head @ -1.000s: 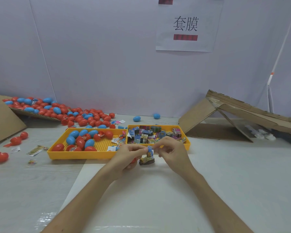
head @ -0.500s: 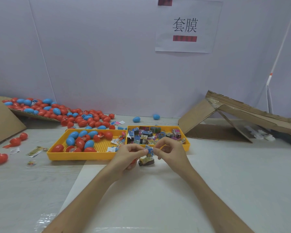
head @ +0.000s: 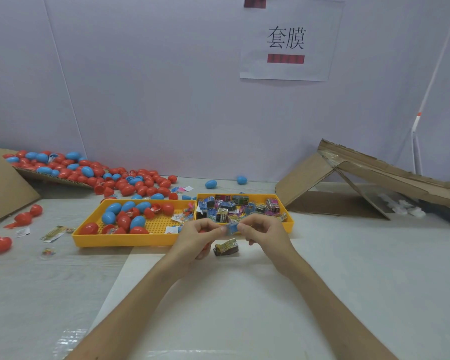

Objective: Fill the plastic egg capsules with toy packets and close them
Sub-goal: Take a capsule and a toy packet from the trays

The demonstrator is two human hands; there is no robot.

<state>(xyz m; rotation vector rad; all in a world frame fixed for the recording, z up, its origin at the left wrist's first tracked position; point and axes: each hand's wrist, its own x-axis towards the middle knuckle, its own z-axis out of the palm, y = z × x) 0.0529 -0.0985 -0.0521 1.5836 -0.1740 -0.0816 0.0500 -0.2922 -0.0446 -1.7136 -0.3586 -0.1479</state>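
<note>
View: head camera, looking down over both forearms to the table [head: 348,281].
Left hand [head: 200,237]: fingers curled, thumb and forefinger pinching the left end of a blue packet [head: 231,228].
Right hand [head: 268,235]: fingers curled too, its tips pinching the packet's right end, with nothing else in it that I could see.
Packet: it was held up off the table between the two hands, just in front of the trays, and looked small and crinkly.
Capsule [head: 205,247]: a bit of red showed under the left palm, which I took for a capsule part tucked in the lower fingers. I could not tell whether it was open.
Key relation: the packet's long axis ran left to right, from one hand's pinch to the other's. The red piece sat below and left of it, inside the left hand, so the left hand was nearer the capsule and the right hand was freer to steer the packet.
Next move, as I judged it: fold or bunch the packet, then turn one end down and left toward the capsule's mouth.
Spare packet [head: 226,247]: it lay on the table just beneath the hands, touching neither.
Left tray [head: 122,240]: yellow, holding red and blue eggs [head: 125,216].
Right tray [head: 289,222]: yellow, heaped with more packets, close behind the right hand.
</note>
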